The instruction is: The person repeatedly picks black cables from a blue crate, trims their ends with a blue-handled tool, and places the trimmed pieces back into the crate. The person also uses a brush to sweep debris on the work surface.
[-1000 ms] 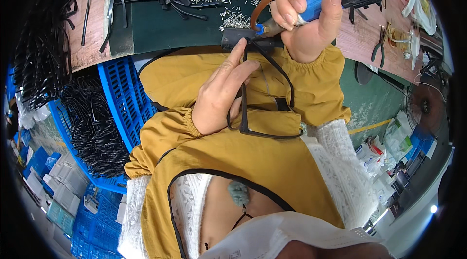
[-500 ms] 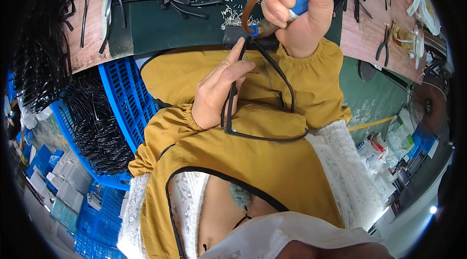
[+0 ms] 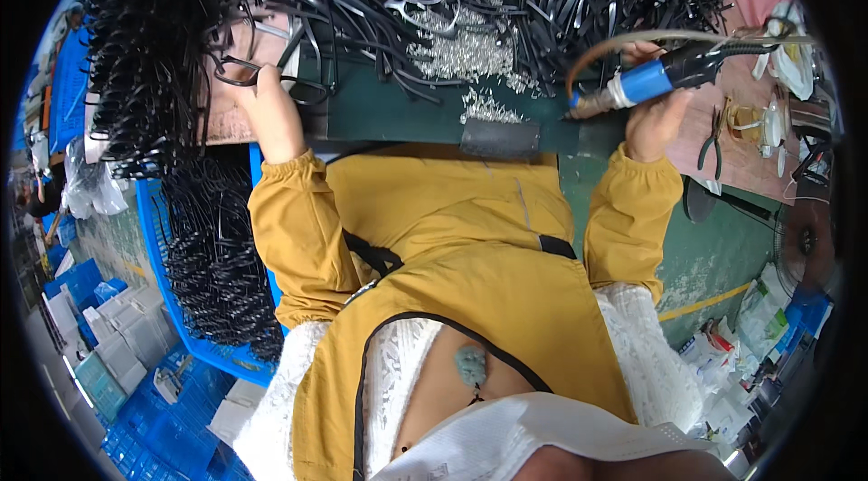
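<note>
At upper left of the frame, the left hand [image 3: 264, 92] has left the lap and now pinches a black eyeglass frame [image 3: 237, 71] at the pile. Upper right, the right hand [image 3: 653, 110] still grips the blue-handled power screwdriver [image 3: 653, 80], lifted aside, so one piece seems finished.

The scene is evenly and brightly lit, with straight edges bent and darkened toward the fisheye rim.

Your left hand [image 3: 262, 97] seems to pinch a black eyeglass frame [image 3: 237, 71]; your right hand [image 3: 653, 115] grips the blue powered screwdriver [image 3: 655, 79].
</note>
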A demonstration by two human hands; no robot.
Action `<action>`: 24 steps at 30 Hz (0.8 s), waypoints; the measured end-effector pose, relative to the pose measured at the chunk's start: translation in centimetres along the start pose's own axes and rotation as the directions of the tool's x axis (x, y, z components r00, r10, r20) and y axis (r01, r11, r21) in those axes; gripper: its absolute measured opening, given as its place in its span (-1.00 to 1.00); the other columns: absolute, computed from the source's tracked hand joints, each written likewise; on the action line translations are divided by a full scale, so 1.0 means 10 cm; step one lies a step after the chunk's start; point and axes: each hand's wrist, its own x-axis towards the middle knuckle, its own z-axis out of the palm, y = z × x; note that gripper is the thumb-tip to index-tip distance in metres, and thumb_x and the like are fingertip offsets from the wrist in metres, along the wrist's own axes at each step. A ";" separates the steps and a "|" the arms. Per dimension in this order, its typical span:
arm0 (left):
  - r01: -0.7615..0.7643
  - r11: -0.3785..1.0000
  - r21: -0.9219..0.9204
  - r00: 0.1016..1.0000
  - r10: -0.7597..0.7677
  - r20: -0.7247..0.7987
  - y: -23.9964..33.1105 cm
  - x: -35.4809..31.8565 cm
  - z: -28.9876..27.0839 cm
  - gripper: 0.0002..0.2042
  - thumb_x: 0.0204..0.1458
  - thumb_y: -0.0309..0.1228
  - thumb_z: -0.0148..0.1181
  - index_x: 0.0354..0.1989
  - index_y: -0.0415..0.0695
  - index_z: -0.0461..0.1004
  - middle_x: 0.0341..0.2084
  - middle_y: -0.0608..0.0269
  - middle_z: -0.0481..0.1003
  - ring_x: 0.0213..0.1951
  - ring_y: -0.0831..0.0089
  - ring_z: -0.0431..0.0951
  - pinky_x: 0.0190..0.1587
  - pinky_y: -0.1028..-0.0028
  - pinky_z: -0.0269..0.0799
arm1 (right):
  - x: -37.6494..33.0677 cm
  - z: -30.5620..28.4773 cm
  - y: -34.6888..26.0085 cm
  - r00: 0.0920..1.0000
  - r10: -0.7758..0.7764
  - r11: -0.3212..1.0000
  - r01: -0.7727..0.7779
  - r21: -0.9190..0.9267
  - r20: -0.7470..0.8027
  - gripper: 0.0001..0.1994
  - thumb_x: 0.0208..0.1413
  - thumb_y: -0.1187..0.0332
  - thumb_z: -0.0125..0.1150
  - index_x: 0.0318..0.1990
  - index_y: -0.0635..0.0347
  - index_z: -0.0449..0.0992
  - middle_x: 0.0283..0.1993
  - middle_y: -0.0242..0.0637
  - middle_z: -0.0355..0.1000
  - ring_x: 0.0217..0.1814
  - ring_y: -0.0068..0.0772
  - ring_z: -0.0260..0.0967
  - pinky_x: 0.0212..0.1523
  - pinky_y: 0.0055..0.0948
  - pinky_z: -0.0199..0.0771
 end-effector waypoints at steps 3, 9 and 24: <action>-0.161 0.962 0.220 0.982 0.178 -0.062 -0.05 0.19 0.09 -0.28 0.10 -0.37 0.13 0.43 -0.38 0.06 0.38 -0.32 0.13 0.41 -0.03 0.15 0.46 0.21 0.02 | 0.26 -0.28 0.10 0.989 -0.146 0.640 0.077 -0.765 -0.022 -0.57 0.23 0.19 0.17 0.15 0.29 0.51 0.07 -0.13 0.45 0.08 -0.23 0.44 0.18 -0.24 0.41; -0.760 0.530 0.376 0.614 0.775 0.149 0.72 0.25 0.85 -0.66 0.19 -0.30 0.21 0.06 -0.23 0.56 0.04 0.04 0.57 0.14 0.00 0.48 0.23 0.16 0.32 | 0.31 -0.47 0.53 0.937 -0.327 0.332 0.237 -0.913 0.124 -0.78 0.01 0.50 0.36 -0.16 0.07 0.66 -0.04 -0.13 0.46 0.03 -0.06 0.41 0.09 -0.14 0.40; -0.698 0.713 0.058 0.607 0.547 0.576 1.52 0.60 1.44 -0.69 0.29 -0.31 0.11 0.00 -0.25 0.66 -0.07 0.13 0.65 0.03 0.40 0.60 0.16 0.47 0.43 | 1.02 -0.82 0.03 0.931 -0.215 0.387 0.357 -0.850 0.294 -0.55 0.02 0.48 0.23 0.11 -0.14 0.61 -0.21 -0.37 0.56 -0.22 -0.31 0.51 -0.17 -0.28 0.37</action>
